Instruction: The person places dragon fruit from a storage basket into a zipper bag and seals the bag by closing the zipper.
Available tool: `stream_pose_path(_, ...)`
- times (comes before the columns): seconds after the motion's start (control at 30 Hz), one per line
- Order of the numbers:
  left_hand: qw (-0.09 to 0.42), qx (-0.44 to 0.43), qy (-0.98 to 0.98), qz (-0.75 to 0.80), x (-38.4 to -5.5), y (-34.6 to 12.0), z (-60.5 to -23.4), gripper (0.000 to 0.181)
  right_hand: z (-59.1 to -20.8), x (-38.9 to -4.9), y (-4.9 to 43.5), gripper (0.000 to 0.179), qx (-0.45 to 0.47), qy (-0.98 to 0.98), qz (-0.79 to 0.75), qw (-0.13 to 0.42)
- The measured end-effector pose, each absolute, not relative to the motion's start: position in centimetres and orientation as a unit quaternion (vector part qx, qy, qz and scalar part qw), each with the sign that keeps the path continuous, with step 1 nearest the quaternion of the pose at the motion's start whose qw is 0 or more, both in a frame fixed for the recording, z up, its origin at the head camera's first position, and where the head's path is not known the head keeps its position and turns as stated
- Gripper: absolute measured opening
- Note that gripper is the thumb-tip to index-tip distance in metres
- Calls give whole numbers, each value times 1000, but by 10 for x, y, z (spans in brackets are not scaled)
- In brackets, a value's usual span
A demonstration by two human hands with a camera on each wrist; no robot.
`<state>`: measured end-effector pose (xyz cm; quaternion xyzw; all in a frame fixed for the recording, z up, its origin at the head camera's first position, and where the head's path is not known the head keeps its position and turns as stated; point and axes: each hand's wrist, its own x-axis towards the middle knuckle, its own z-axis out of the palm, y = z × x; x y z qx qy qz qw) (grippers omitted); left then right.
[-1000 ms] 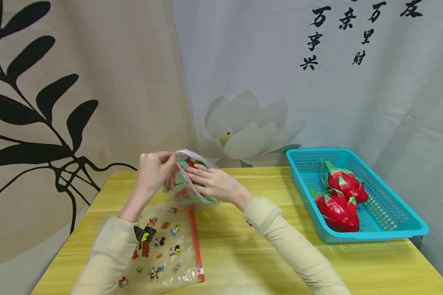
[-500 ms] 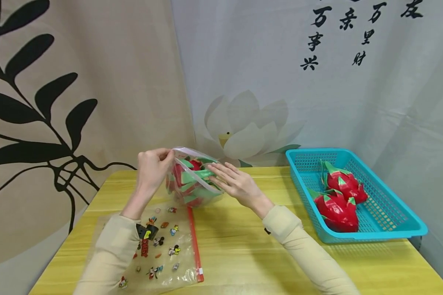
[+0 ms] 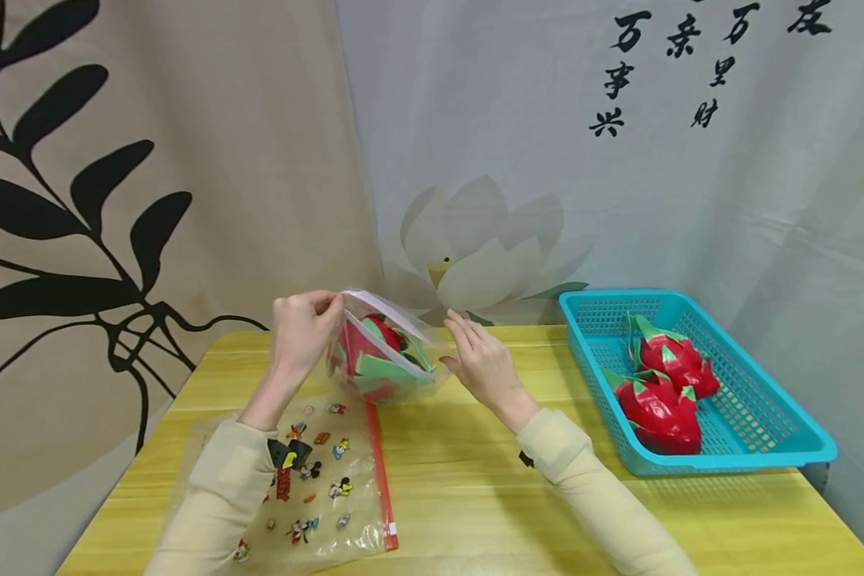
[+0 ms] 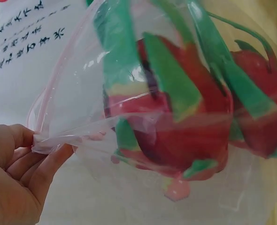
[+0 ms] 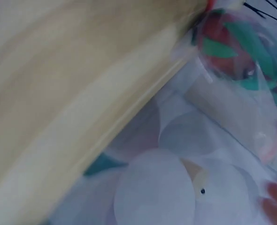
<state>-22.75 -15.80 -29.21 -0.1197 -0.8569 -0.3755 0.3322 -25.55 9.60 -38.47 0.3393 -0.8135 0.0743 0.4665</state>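
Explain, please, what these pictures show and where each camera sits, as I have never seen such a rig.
There is no machine, only two bare hands. The wide view comes from a camera worn on the head; the closer ones from each wrist. The left hand pinches the rim of a clear plastic bag holding dragon fruits; the right hand is beside it, contact unclear. On the wooden table are a cartoon-printed zip bag and a turquoise basket with two more dragon fruits.

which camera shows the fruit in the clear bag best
The left wrist view. There the fruit is large and close, its red and green plain through the clear bag. The head view shows it smaller and farther off; the right wrist view shows it dim and blurred at the upper right.
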Motion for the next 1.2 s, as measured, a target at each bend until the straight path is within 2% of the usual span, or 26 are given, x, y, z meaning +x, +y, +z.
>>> stream_pose_path(0.07,331,-123,-857,-375,-227,-157,-292,19,-385,-252,96,44,307,-855,110,403)
stream_pose_path(0.13,327,-127,-857,-378,-227,-157,-292,19,-382,-249,95,28,283,-880,142,354)
stream_pose_path(0.23,326,-129,-855,-383,-228,-157,-293,19,-373,-247,95,5,265,-891,176,323)
stream_pose_path(0.43,338,-118,-854,-379,-232,-159,-292,20,-347,-251,103,10,235,-891,171,348)
stream_pose_path(0.67,335,-126,-857,-370,-236,-158,-290,21,-302,-253,123,10,204,-904,153,344)
stream_pose_path(0.93,242,-129,-888,-369,-240,-157,-296,25,-276,-250,136,8,192,-897,122,380)
stream_pose_path(1.2,224,-183,-896,-336,-237,-155,-316,39,-282,-253,140,8,189,-895,122,386)
